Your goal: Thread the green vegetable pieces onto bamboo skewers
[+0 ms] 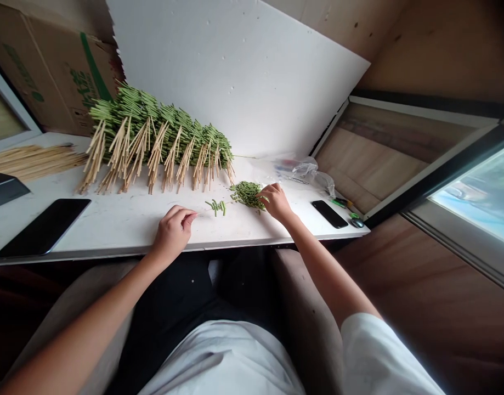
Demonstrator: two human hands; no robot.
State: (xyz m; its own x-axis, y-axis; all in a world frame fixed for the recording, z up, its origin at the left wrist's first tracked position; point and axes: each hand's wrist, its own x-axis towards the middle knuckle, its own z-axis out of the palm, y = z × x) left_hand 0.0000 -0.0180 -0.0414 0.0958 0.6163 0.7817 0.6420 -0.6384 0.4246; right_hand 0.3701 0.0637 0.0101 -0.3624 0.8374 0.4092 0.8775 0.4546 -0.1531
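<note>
My left hand (175,227) is closed in a pinch on the near end of a thin bamboo skewer (200,213) just above the white table. Several short cut green bean pieces (216,207) sit along that skewer, to the right of my fingers. Over a small heap of loose cut green beans (247,192), my right hand (276,201) has its fingertips bent together at the heap's right side; what they pinch is hidden. Behind both hands lies a large stack of filled green bean skewers (165,129), their bare stick ends pointing toward me.
Loose bamboo skewers (38,160) lie at the left. A black tablet or large phone (46,226) rests near the front left edge, and a smaller phone (329,213) at the right. Clear plastic bags (313,173) sit behind it. A white board (235,71) stands at the back.
</note>
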